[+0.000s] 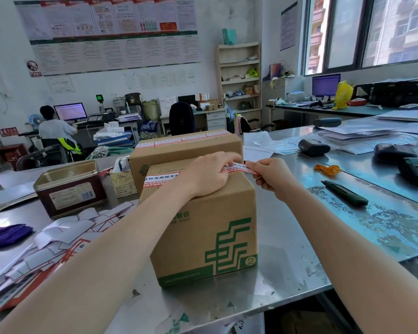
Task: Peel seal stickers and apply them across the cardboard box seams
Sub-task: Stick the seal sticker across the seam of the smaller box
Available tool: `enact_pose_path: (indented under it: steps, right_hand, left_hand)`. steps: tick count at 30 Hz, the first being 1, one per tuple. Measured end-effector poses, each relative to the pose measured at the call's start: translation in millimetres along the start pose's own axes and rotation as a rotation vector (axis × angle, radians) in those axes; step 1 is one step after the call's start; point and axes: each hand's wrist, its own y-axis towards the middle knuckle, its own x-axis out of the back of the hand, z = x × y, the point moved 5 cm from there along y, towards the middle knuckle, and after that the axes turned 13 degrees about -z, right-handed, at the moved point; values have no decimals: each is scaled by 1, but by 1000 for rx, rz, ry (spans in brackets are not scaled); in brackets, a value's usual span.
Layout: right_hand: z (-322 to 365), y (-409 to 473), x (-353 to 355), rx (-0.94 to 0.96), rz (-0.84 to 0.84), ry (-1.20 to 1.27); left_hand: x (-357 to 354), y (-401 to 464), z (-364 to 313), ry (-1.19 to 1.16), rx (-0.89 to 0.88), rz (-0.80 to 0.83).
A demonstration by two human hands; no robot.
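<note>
A brown cardboard box (203,237) with green printing stands on the metal table in front of me. A red-and-white seal sticker (159,180) lies along its top seam. My left hand (205,175) rests on the box top with its fingers pressing a second sticker (239,168) down near the right edge. My right hand (274,178) pinches that sticker's free end just off the box's right edge. A second, larger box (186,147) stands behind, with stickers along its top.
A dark red open tin (70,189) sits left of the boxes. Peeled backing papers and sticker sheets (58,237) litter the near left. A black utility knife (345,195) and an orange scrap (327,168) lie to the right. A person sits at a desk far left.
</note>
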Motion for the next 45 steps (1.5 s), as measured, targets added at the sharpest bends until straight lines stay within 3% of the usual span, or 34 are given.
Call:
enact_pose_path:
  steps: [21,27,36,40,45]
  right_hand:
    - [-42,-10,-28,-281,21,464]
    - [-48,-15,-30,-305,-8,445]
    - [-101,-18,-23,-638,78,704]
    - [-64,-16,-30,-540,242,654]
    - [-35,-6,-39,-412,311,525]
  left_hand:
    - [-3,0,-7,27,14,139]
    - [-2,0,-7,17,32,117]
    - [0,-1,-2,-8,99,30]
    - [1,-2,-4,-3,104,23]
    - [2,-3,-5,-3,102,23]
